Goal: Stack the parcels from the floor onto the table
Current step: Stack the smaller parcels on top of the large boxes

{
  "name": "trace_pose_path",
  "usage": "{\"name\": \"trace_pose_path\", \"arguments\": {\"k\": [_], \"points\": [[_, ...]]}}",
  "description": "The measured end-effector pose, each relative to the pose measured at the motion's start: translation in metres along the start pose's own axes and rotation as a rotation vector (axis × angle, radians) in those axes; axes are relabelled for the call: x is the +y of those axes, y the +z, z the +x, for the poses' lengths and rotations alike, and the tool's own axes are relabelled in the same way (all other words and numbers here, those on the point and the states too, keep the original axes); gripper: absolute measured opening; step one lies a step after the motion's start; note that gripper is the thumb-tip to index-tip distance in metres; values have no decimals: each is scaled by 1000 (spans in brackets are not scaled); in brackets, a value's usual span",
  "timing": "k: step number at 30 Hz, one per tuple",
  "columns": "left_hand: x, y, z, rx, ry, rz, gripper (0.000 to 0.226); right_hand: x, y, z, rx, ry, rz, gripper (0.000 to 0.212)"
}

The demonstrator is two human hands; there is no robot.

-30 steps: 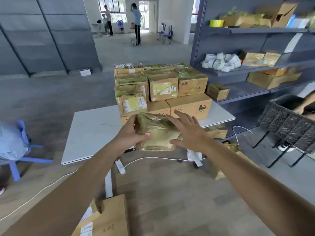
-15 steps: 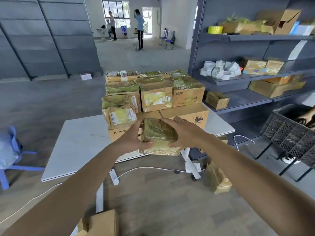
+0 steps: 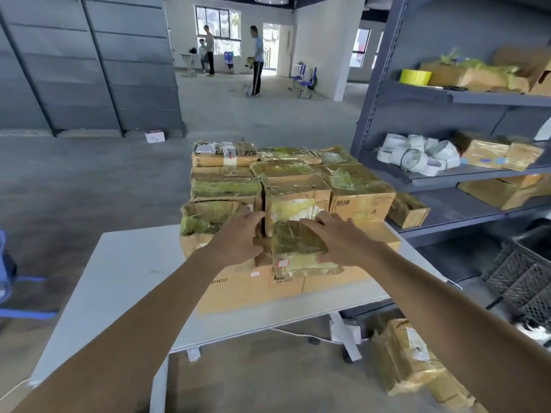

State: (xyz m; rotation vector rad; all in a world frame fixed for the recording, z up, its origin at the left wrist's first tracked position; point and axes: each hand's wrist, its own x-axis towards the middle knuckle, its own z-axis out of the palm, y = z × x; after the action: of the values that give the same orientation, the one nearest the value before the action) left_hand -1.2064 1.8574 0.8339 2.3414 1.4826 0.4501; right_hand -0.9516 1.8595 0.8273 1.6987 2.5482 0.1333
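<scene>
While the taped parcel (image 3: pixel 298 251) appears to rest on the bottom boxes (image 3: pixel 238 289) at the six o'clock edge of the stack (image 3: pixel 292 174), the left hand (image 3: pixel 238 242) grips its nine o'clock side and the right hand (image 3: pixel 343 242) clasps its three o'clock side. On the counter (image 3: pixel 134 278) the pile looks mostly built. At five o'clock, floor parcels (image 3: pixel 408 362) remain, so the job seems well along but unfinished.

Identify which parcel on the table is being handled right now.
The small tape-wrapped parcel at the front, atop the big bottom box: the right hand grips it, and the left hand sits against its left side.
</scene>
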Motion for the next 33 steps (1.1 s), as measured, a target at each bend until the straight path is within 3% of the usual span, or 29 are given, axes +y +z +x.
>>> {"name": "trace_pose_path", "arguments": {"k": [4,9,25,29,33], "points": [[-17,14,19,54,-86,188,81,7,8,34,-1,-18,-21,89],[-37,26,30,-61,-236,367,84,13,15,72,21,-74,-8,89],[-40,43,35,26,-272,493,67,16,49,116,-6,-260,74,73],[-33,42,40,11,-283,526,62,19,48,109,63,-262,75,75],[-28,44,46,27,-300,537,55,33,49,90,279,-173,180,63]]}}
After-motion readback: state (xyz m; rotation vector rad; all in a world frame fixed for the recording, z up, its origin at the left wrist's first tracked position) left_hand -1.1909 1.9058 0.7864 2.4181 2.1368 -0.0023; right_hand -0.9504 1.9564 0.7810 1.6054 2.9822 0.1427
